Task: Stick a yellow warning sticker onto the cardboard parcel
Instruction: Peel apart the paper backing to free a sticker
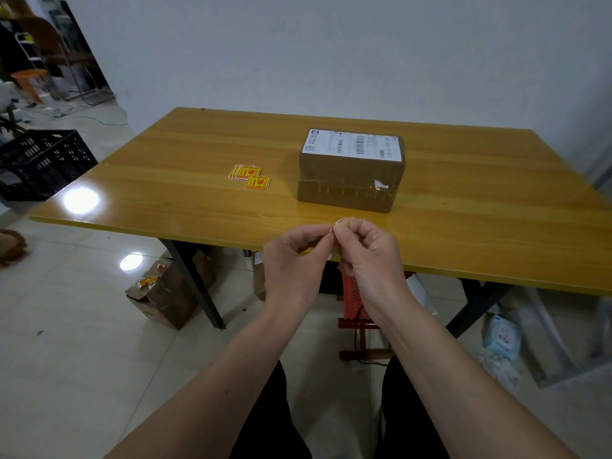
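2 hands, left hand (pixel 294 248) & right hand (pixel 366 250), pinch 1 sticker (pixel 333 250): thin, floppy, hold edges only; parcel (pixel 351 175) beyond the grip.

pinched sticker (pixel 334 240) mostly hidden; label print (pixel 354 145) illegible

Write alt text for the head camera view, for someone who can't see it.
Two bare hands, left and right, pinch a small sticker between their fingertips at the near edge of a wooden table. Farther back sit a taped cardboard parcel with a white shipping label and, left of it, spare yellow stickers.
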